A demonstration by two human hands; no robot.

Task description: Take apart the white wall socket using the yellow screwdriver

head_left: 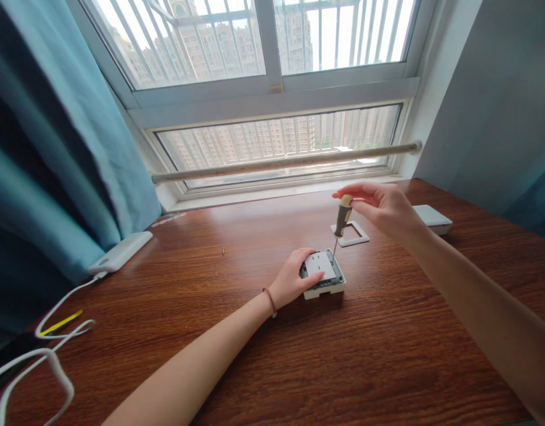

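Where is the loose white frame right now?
In the head view the white frame lies flat on the table, right of centre, just beyond the switch unit under the left hand, below the right hand holding the screwdriver.

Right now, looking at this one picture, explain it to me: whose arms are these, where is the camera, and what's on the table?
No machine here: these are a person's two bare arms, seen from a camera worn on their head, looking forward and down. The left hand holds a white wall switch on the wooden table. The right hand holds a screwdriver nearly upright, its tip at the switch's far right corner. Behind lies a white frame; what looks like a white power bank with a cable sits at the left.
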